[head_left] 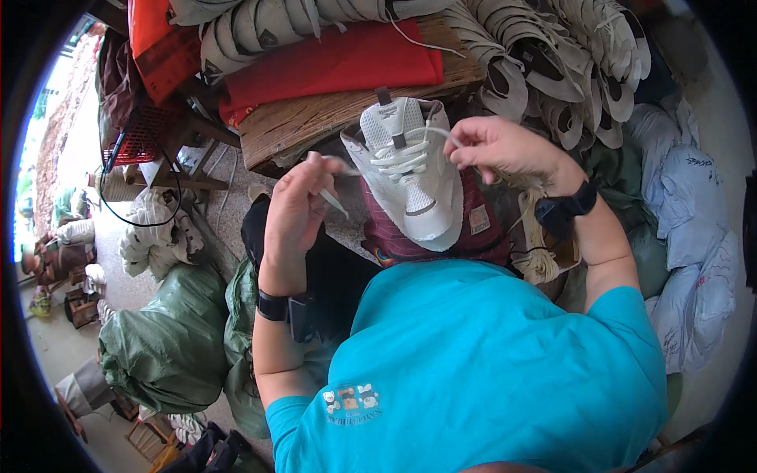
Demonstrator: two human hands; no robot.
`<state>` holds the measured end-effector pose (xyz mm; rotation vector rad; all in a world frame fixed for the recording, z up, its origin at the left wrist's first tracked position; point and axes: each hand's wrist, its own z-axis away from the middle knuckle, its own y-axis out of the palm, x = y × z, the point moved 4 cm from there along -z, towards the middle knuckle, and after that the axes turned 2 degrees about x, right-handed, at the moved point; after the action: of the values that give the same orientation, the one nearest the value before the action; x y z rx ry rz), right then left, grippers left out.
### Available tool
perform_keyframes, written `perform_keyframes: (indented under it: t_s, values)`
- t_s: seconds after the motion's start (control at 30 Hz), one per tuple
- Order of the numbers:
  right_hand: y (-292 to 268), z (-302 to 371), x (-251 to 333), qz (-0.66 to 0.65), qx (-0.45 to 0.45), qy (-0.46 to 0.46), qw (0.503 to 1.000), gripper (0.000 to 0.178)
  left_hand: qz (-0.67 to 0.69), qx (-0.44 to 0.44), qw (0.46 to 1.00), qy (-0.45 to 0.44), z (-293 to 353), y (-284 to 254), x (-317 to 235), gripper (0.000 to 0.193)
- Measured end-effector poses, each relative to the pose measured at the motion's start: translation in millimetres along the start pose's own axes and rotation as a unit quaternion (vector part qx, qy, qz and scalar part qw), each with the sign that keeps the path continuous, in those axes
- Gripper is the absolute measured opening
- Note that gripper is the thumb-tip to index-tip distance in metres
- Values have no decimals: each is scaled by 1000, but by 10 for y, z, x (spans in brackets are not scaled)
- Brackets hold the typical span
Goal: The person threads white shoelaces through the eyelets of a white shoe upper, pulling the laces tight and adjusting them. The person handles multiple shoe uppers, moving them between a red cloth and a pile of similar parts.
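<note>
You have a white shoe (435, 206) in front of you, near the middle of the scene, with its toe pointing toward you and its tongue standing up at the far end. It rests on a maroon cloth (377, 235) just beyond your blue shirt (505, 347). White lace (400, 163) crosses the front of the shoe in rows, and a strand runs out to each side.

Your left hand (298, 197) is to the left of the shoe, fingers curled in and nearly closed, pinching one strand; a loose end hangs below the fingers. Your right hand (501, 151) is to the right, thumb and forefinger closed on the other strand, which arches over from the shoe. Neither hand touches the shoe itself. You wear a dark band on each wrist.

Near your right forearm lies a bundle of cream cord (538, 262). On the far side, a wooden table (292, 130) carries a red cloth (339, 69) and a row of pale shoe parts (272, 30). Green sacks (169, 339) stand to the left, white bags (694, 193) to the right.
</note>
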<state>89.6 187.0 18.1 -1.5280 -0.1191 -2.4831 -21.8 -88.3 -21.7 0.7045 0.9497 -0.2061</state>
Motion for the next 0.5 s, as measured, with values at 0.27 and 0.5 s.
perform_keyframes:
  t_s: [0.27, 0.5]
  values:
    - [294, -267, 188, 339, -210, -179, 899, 20, 314, 158, 932, 93, -28, 27, -201, 29]
    - [258, -463, 170, 130, -65, -57, 988, 16, 341, 101, 932, 68, 17, -198, -97, 24]
